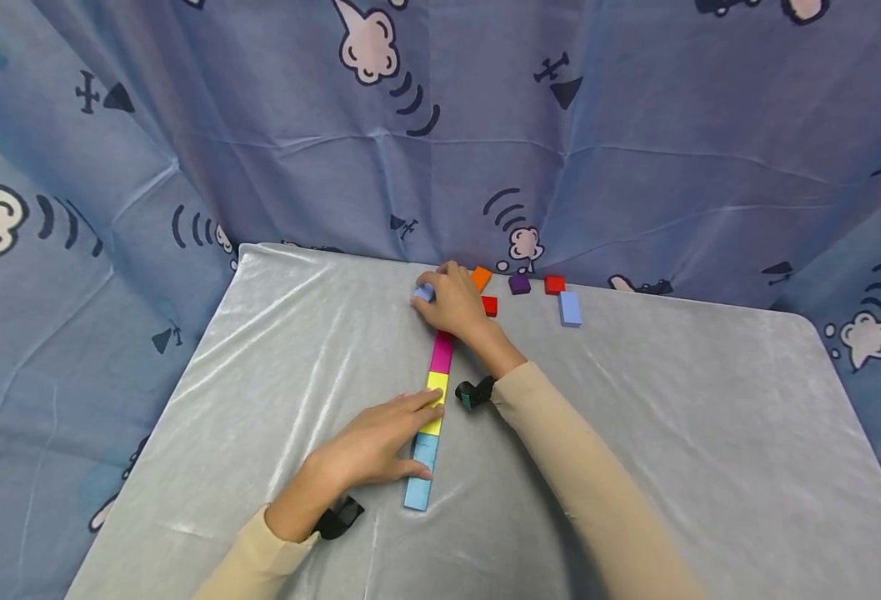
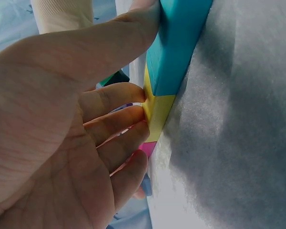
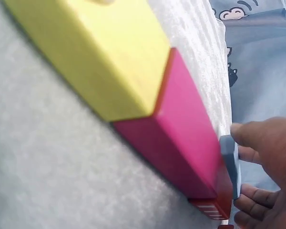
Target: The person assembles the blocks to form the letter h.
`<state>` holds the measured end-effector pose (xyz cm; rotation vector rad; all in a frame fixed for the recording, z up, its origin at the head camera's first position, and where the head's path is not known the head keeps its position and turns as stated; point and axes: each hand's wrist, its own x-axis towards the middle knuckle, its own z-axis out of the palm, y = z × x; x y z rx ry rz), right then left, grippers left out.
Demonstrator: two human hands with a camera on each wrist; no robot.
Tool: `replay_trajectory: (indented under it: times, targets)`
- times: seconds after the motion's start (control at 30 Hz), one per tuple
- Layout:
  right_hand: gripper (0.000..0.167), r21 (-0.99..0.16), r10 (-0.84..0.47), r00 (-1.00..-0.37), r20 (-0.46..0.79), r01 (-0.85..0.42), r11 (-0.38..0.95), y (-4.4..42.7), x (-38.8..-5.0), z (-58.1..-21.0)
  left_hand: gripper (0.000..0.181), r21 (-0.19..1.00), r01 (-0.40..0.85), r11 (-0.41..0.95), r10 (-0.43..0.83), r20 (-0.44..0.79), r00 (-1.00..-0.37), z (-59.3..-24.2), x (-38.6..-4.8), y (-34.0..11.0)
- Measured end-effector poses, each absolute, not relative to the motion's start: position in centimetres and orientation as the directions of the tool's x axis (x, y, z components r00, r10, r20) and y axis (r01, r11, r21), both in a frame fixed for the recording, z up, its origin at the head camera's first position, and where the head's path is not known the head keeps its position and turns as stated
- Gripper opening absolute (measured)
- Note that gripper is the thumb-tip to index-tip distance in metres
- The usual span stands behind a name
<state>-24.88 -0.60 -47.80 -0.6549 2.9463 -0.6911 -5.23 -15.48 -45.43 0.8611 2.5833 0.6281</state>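
Beige sleeves (image 1: 590,475), black wrist cameras (image 1: 338,517)

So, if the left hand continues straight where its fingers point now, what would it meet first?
The yellow section of the block row, which the left hand seems to touch now. Past that, probably the black right-wrist camera, though its height is unclear.

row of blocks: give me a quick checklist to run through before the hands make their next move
1. Light blue block secured: ok, pinched by the right hand.
2. Row steadied: ok, left hand touches its cyan end and yellow section.
3. Magenta block meeting the yellow: ok, no gap visible.
4. Held block clear of the red block past the magenta: cannot tell.
5. Orange block clear of the right hand: cannot tell, partly hidden.
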Motion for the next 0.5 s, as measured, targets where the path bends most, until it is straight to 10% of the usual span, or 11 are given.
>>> replay_trajectory:
  times: [0.5]
  targets:
    - [0.046,-0.464,-0.373,-0.925,0.067,-0.36,0.809,-0.61,-24.62,-47.72,0.084,0.5,0.485,0.718,0.634,-0.182,-0.751,-45.17,-5.22,-15.61]
